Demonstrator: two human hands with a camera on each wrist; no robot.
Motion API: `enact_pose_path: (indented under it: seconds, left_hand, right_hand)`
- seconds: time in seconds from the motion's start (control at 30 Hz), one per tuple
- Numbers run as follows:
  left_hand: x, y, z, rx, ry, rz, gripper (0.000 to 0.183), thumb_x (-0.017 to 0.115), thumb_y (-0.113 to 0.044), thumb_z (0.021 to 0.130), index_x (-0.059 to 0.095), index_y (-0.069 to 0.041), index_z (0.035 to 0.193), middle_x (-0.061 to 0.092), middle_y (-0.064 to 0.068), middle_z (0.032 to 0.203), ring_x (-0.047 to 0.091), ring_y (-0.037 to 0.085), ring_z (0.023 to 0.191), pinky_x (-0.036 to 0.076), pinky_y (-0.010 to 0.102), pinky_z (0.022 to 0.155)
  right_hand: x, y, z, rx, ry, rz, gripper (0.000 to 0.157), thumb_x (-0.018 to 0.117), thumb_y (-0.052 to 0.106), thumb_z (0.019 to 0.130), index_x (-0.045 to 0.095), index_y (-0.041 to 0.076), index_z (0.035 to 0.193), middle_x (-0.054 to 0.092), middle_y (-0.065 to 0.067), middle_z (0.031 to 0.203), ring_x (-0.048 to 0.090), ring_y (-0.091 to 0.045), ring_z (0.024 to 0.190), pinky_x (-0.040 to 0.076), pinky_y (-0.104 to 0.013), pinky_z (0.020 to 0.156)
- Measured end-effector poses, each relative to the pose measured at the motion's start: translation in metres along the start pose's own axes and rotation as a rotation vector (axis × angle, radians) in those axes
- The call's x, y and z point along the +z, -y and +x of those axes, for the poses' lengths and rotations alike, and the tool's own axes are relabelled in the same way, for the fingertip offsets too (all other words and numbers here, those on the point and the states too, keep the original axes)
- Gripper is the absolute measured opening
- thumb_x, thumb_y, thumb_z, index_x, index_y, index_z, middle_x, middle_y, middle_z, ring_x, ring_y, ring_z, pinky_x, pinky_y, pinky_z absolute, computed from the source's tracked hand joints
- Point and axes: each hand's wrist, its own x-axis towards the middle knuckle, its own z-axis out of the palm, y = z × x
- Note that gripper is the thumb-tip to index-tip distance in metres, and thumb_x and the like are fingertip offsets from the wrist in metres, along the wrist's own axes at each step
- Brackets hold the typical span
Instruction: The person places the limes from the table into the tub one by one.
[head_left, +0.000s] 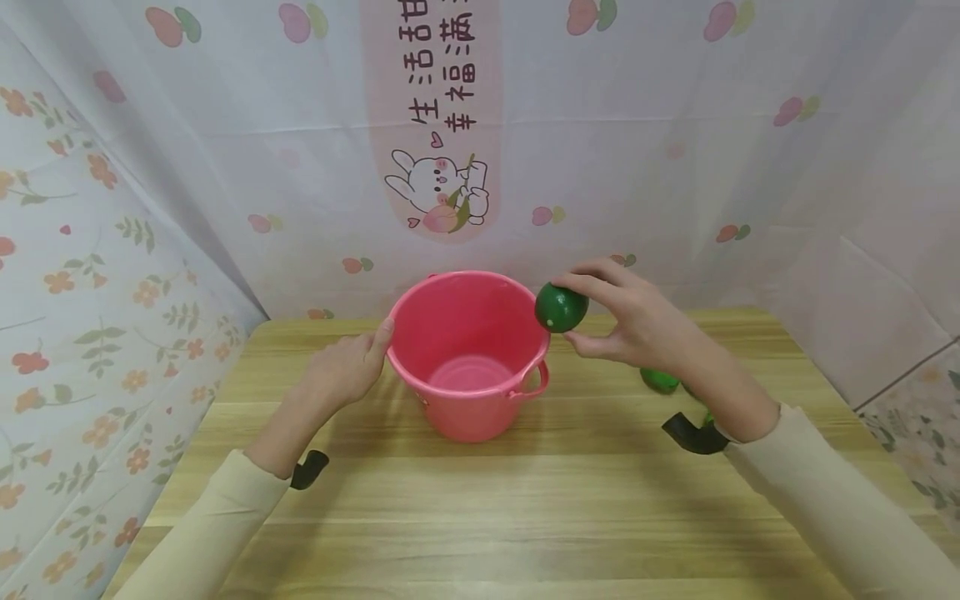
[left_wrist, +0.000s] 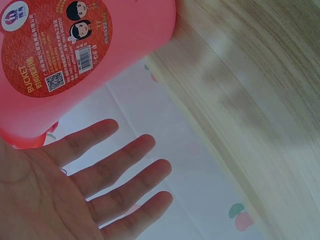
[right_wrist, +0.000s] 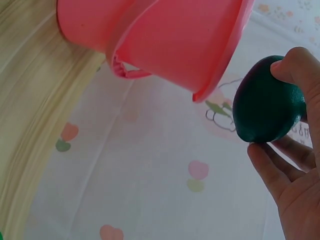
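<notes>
A pink plastic bucket (head_left: 471,417) stands upright on the wooden table, and the part of its inside that shows holds nothing. At its left rim rests the thumb of my left hand (head_left: 343,371). The other fingers (left_wrist: 122,172) of that hand stretch out straight beside the bucket wall in the left wrist view. Just above the right side of the rim, my right hand (head_left: 630,312) pinches a glossy dark green, egg-shaped fruit (head_left: 561,308) between thumb and fingertips. A small pale spot marks one end of the fruit.
Behind my right forearm, green things (head_left: 660,381) lie on the table (head_left: 480,517), partly hidden. The bucket's handle (head_left: 536,383) hangs at its right. A printed cloth (head_left: 637,167) hangs behind the table, with more cloth at the sides.
</notes>
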Motion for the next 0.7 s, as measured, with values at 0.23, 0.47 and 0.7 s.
enact_pose_path:
  seconds: [0.23,0.47,0.7]
  left_hand:
    - [0.0,0.0,0.0,0.014,0.006,-0.015,0.082,0.003,-0.063,0.093,0.057,-0.009,0.123,0.06,0.011,0.104,0.056,0.031,0.093,0.043,0.053,0.075]
    - [0.0,0.001,0.001,0.017,0.007,-0.011,0.08,0.004,-0.061,0.094,0.059,-0.007,0.117,0.06,0.011,0.102,0.057,0.031,0.093,0.042,0.052,0.074]
    - [0.0,0.0,0.001,0.018,0.007,-0.014,0.081,0.004,-0.062,0.094,0.059,-0.007,0.119,0.06,0.012,0.106,0.057,0.032,0.095,0.042,0.053,0.075]
  right_hand:
    - [0.01,0.007,0.011,-0.04,0.041,0.048,0.066,0.082,0.016,0.068,0.055,0.013,0.128,0.049,-0.006,0.122,0.049,-0.017,0.105,0.049,-0.035,0.078]
    - [0.021,0.011,0.02,-0.078,0.096,0.052,0.064,0.079,0.025,0.073,0.053,0.014,0.13,0.048,-0.004,0.122,0.046,-0.013,0.108,0.047,-0.028,0.08]
    - [0.034,0.013,0.024,-0.083,0.135,0.08,0.064,0.081,0.024,0.072,0.054,0.011,0.128,0.048,-0.008,0.124,0.049,-0.018,0.106,0.049,-0.031,0.077]
